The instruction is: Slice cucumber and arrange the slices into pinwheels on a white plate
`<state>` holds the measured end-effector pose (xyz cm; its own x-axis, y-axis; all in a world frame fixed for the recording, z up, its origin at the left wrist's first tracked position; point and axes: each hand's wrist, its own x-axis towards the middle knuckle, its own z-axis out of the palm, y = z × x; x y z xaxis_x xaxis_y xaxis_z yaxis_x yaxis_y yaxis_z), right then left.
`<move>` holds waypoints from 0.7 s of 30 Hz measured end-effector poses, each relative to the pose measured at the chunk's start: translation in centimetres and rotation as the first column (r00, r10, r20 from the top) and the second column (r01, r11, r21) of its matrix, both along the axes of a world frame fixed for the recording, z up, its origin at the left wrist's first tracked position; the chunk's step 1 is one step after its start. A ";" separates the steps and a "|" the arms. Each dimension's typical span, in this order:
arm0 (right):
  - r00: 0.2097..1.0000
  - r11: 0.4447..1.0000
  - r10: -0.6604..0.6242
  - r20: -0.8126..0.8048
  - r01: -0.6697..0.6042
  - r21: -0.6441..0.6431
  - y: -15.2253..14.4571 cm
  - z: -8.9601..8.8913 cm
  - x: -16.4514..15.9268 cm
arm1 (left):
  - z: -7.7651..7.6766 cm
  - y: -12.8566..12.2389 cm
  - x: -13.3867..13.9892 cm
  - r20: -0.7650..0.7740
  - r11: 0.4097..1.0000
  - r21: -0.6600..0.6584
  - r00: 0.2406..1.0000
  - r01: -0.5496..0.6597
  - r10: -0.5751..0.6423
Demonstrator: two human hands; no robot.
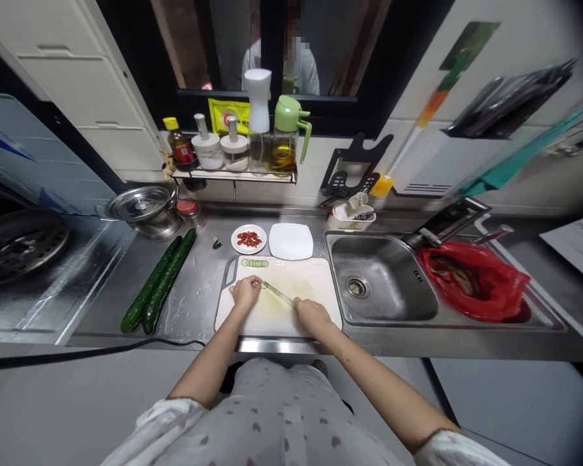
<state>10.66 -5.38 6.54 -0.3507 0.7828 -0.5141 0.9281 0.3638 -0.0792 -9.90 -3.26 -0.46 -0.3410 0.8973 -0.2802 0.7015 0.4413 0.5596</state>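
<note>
Left of centre: two cucumbers. Strip of wet tabletop, reaching the cutting board. Centre: left hand, fingers bent, tips at a cucumber piece; whether pinched, cannot tell. Cucumber slices, rowed near the board's upper edge. Knife, tip beside the piece. Right hand, wrapped round its handle. Right: sink, just beyond board edge.
</note>
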 end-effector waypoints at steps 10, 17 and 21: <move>0.999 0.999 0.021 -0.028 -0.020 0.037 0.1 -0.7 -0.2 | -0.2 0.0 0.0 -0.015 1.000 -0.005 1.000 -0.008 0.008; 1.000 0.999 0.024 -0.017 -0.023 0.048 0.1 -0.6 -0.3 | -0.2 0.0 0.0 -0.011 1.000 0.012 1.000 -0.010 0.010; 1.000 0.999 0.027 -0.002 -0.026 0.044 0.0 -0.5 0.2 | -0.1 -0.1 0.0 -0.016 1.000 0.018 1.000 -0.003 0.003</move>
